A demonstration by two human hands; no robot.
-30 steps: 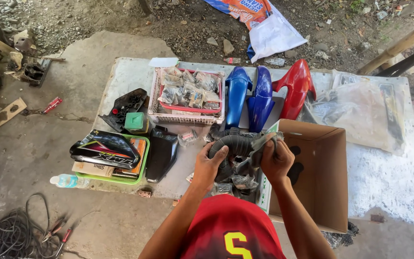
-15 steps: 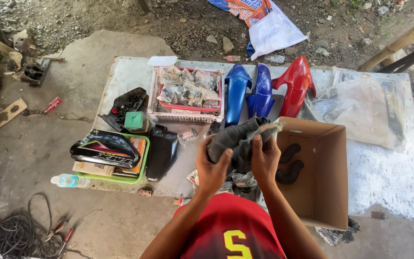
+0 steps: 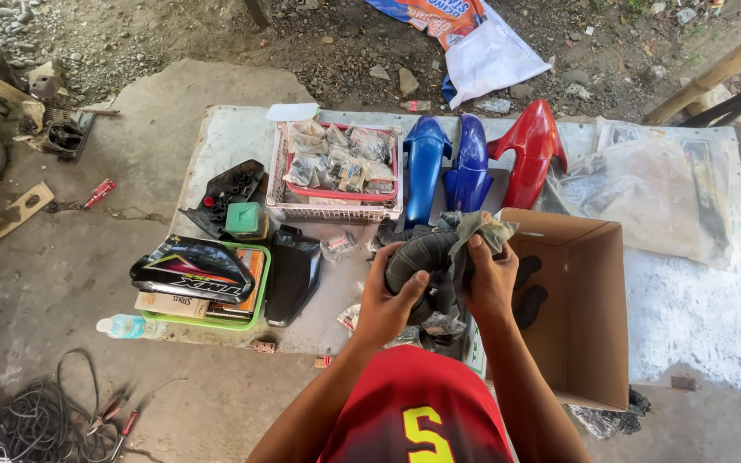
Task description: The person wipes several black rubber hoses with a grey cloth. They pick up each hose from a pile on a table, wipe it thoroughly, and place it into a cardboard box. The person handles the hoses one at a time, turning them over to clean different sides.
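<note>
Landmark for all positions: the open cardboard box point(image 3: 589, 343), sitting at the near right of the concrete slab point(image 3: 216, 146).

Nearest the camera: the person's red shirt, then both forearms rising toward the box's left wall.

Left hand point(image 3: 385, 300): closed around the lower left of a black curved rubber duct point(image 3: 422, 255), thumb laid across its front. Right hand point(image 3: 489, 279): closed on the duct's right side, with a grey rag point(image 3: 478, 230) pinched against it; rag drapes over the top of the duct. Both hands are full, neither spread wide.

Duct position: held in the air just left of the box's left wall, not resting on anything. Its long axis bends from lower left up toward the box, so the right hand sits nearer the box and the left hand nearer the far end. Which hand bears more of the load cannot be told.

Inside the box: 2 dark rubber pieces point(image 3: 529, 291) on the floor, close to the left wall. Under the hands, left of the box: a pile of small plastic-bagged parts, partly hidden.

Further left of the box: black panel point(image 3: 292, 273), then a green tray point(image 3: 255, 300) with a black striped fairing point(image 3: 192, 267) on top, a water bottle point(image 3: 129, 326) beyond.

Behind the box: 2 blue fenders point(image 3: 448, 167) and 1 red fender point(image 3: 532, 154) standing upright; left of these, a pink basket point(image 3: 278, 184) of bagged parts.

Right of the box: clear plastic sheeting point(image 3: 645, 193).
</note>
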